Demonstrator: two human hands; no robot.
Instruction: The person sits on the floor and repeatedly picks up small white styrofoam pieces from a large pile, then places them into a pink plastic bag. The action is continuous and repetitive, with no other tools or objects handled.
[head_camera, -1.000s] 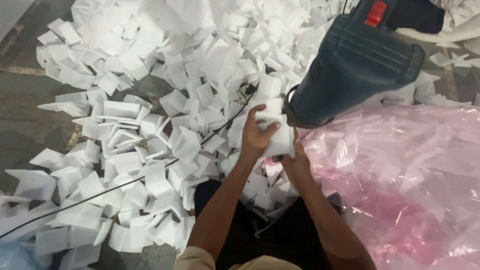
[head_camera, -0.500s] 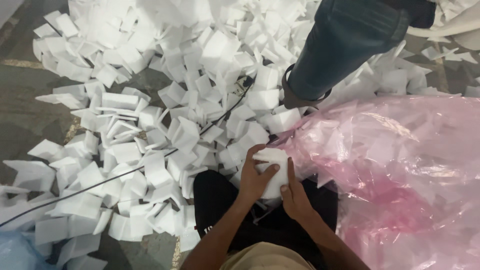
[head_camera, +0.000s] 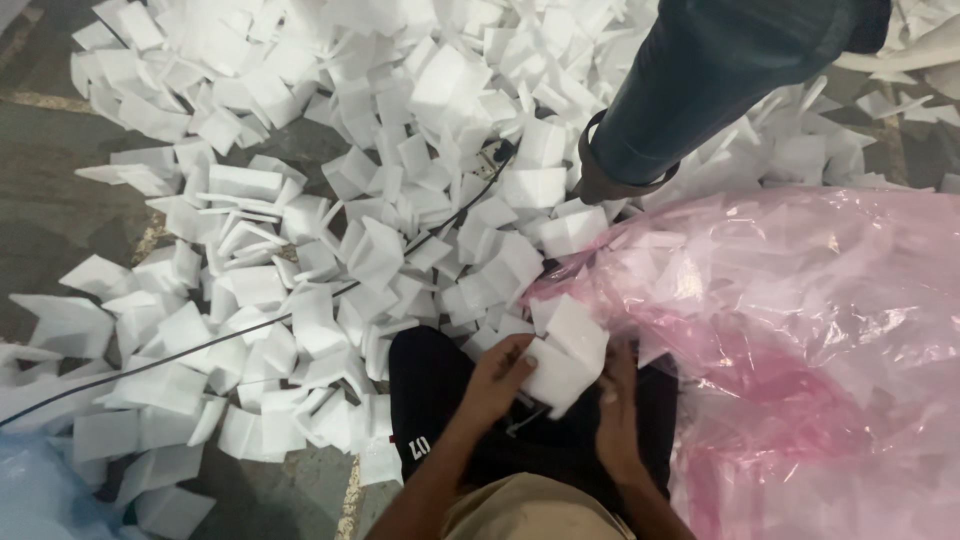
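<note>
We gripped white foam pieces (head_camera: 565, 360) with left hand (head_camera: 497, 375) fingers closed, right hand (head_camera: 618, 415) steadying, beside the pink bag (head_camera: 800, 340) mouth for bagging.

Floor (head_camera: 60, 220): grey concrete | loose white foam pieces (head_camera: 330, 230): heaped across it, thickest at top centre | black cable (head_camera: 300, 305): runs diagonally through heap | bystander's denim leg (head_camera: 720, 70): top right, standing among pieces | blue plastic (head_camera: 30, 495): bottom-left corner

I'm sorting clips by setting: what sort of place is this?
Probably a packing or workshop floor: white foam pieces heaped over bare concrete floor, a large pink plastic bag, and another person's leg standing close by.
</note>
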